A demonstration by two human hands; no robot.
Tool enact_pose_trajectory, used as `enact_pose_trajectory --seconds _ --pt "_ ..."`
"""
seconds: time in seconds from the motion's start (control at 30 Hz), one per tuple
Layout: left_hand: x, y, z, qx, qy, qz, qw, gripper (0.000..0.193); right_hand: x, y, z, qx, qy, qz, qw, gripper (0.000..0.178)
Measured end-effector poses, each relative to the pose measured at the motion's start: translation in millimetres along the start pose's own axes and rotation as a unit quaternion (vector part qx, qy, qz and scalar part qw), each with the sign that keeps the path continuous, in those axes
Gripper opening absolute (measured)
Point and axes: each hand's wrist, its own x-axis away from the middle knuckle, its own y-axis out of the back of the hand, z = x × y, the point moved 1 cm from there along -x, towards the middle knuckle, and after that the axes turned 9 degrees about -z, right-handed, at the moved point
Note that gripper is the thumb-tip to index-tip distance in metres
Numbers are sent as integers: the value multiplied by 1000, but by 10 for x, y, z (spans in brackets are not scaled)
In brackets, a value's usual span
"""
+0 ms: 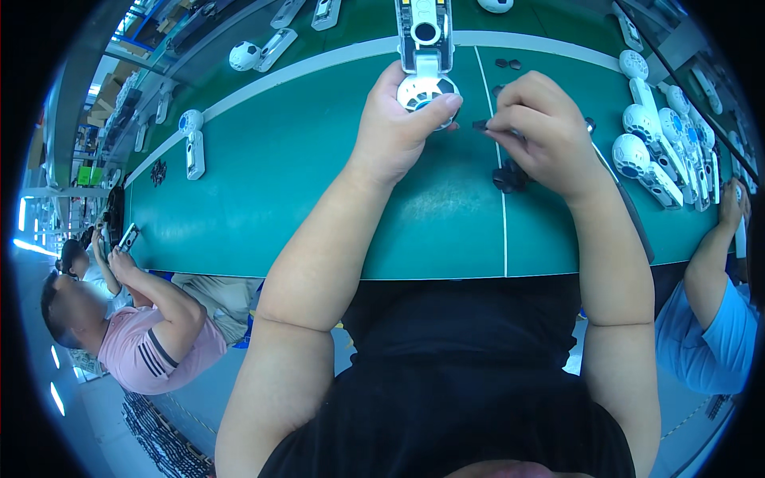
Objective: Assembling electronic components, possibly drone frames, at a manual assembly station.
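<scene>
My left hand (pixel 388 131) is wrapped round the ball-shaped end of a white device (pixel 425 60). Black patches make that round end look like a football, and my thumb lies across it. Its rectangular body points away from me, with a dark round opening in it. To the right, my right hand (pixel 550 131) pinches a small black piece (pixel 479 125) between thumb and fingertips, a short way from the ball. Beneath that hand a small heap of black pieces (pixel 508 177) lies on the green table. A few loose black patches (pixel 508 64) lie farther back.
Several white ball-ended devices (pixel 637 155) crowd the right side of the green table (pixel 279 199). Another device (pixel 194 143) and black pieces (pixel 158 173) lie at the left. A person in pink (pixel 155 342) works on the left; a person in blue (pixel 709 342) on the right.
</scene>
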Motion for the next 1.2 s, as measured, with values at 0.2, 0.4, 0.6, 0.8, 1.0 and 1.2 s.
enact_pose_trajectory --seconds 0.2,0.4,0.6,0.8,1.0,1.2 --pt "19 15 21 -211 -99 -20 972 61 12 68 87 33 71 -71 994 19" --pt "75 -52 -33 -258 -88 9 962 58 -19 113 123 63 108 -117 985 19" --pt "135 -132 -48 -335 -77 70 936 56 -21 32 124 16 45 -90 995 17" --pt "198 -166 -79 -382 -114 160 903 54 6 65 -74 -87 -102 77 988 9" --pt "200 -193 -28 -343 -79 177 919 51 21 53 -28 -74 -124 117 983 8" --pt "192 -163 -27 -316 -65 139 936 48 32 44 -39 9 -42 57 997 15"
